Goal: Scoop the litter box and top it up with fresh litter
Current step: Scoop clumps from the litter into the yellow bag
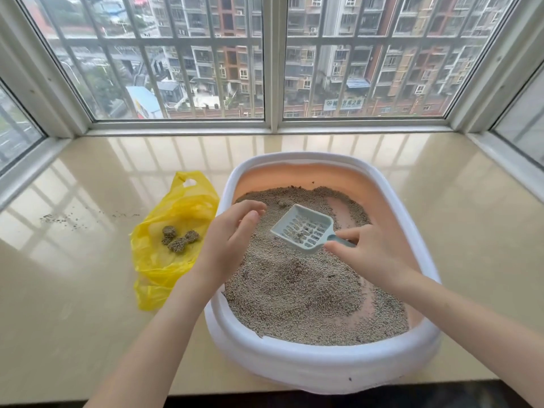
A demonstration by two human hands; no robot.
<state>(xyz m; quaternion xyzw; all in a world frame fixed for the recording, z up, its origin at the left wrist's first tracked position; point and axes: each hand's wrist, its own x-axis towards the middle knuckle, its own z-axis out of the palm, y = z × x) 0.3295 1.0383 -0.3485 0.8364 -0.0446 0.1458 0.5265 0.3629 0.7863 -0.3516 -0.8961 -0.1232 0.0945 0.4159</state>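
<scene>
A white-rimmed litter box (323,366) with a peach inner wall stands on a beige stone sill, filled with grey litter (294,290); bare pink floor shows at its right. My right hand (374,254) grips the handle of a pale blue slotted scoop (303,229), held just above the litter with a few grains in it. My left hand (232,234) hovers over the box's left rim, fingers loosely curled, holding nothing. A yellow plastic bag (173,242) lies open left of the box with several grey clumps (179,238) inside.
Spilled litter grains (67,220) are scattered on the sill (88,290) at far left. Barred windows (270,60) enclose the sill at the back and both sides. The sill's front edge runs just below the box.
</scene>
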